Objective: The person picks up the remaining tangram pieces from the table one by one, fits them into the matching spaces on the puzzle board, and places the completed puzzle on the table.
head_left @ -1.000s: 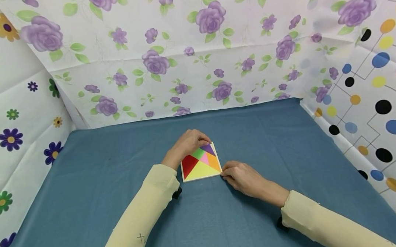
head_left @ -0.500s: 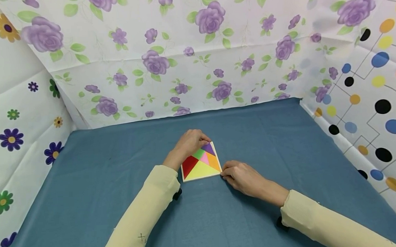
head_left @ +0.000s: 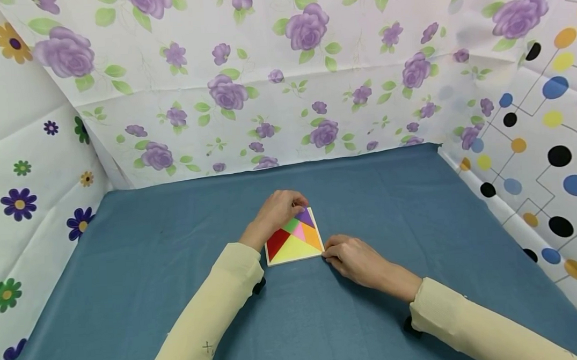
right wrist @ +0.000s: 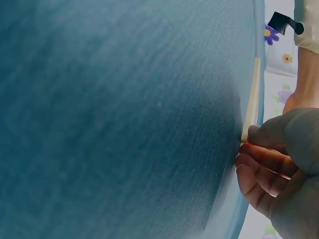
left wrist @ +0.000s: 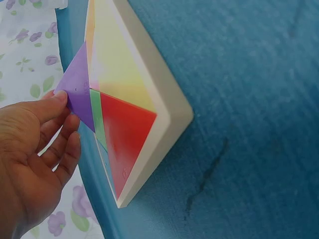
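Note:
A square tangram board with a pale rim (head_left: 296, 261) lies flat on the blue cloth, filled with coloured pieces. My left hand (head_left: 275, 211) reaches over its far left part. Thumb and fingers of that hand pinch the purple triangle (left wrist: 79, 89), which in the left wrist view stands tilted up out of the board and juts past its edge. The red triangle (left wrist: 124, 139), green piece (head_left: 290, 225), yellow triangle (head_left: 296, 248), pink piece (head_left: 298, 231) and orange piece (head_left: 311, 236) lie in the board. My right hand (head_left: 354, 259) grips the board's near right corner between thumb and fingers.
Blue cloth (head_left: 391, 207) covers the table all round the board. A flowered curtain (head_left: 275, 105) hangs behind. A dotted sheet (head_left: 533, 137) stands on the right and a daisy-print sheet (head_left: 39, 228) on the left.
Slightly more of the purple triangle shows beneath the left fingertips, which have shifted a little. The right hand stays at the board's corner, and the board keeps its place.

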A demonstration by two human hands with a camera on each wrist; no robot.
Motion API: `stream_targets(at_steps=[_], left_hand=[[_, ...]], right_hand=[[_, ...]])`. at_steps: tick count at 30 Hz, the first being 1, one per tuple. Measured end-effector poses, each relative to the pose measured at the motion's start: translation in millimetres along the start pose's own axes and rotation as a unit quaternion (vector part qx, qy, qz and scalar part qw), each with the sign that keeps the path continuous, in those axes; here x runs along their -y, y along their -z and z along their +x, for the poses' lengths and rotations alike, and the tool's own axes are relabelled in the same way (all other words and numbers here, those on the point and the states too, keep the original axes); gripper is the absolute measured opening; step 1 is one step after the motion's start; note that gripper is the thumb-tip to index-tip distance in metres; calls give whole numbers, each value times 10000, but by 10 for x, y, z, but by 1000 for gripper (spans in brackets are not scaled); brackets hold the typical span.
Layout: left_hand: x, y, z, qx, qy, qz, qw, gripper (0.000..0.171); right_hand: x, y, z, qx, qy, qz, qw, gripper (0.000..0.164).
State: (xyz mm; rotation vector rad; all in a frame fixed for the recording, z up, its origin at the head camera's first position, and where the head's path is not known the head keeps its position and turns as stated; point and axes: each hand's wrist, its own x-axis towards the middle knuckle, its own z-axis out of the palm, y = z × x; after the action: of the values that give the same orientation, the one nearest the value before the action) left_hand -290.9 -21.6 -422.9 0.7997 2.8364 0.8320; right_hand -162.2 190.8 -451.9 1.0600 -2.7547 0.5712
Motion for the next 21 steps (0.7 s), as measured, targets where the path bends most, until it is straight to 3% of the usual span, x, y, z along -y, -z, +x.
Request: stream_targets(at_steps=[15, 21], left_hand=[[2, -36, -13, 24, 149, 3, 9999, 19], [-1, -42, -25, 76, 67, 73, 9999, 23]], right_hand=[[6, 8, 3, 55, -53, 28, 10000, 13], [3, 7, -1, 47, -15, 4, 10000, 13]])
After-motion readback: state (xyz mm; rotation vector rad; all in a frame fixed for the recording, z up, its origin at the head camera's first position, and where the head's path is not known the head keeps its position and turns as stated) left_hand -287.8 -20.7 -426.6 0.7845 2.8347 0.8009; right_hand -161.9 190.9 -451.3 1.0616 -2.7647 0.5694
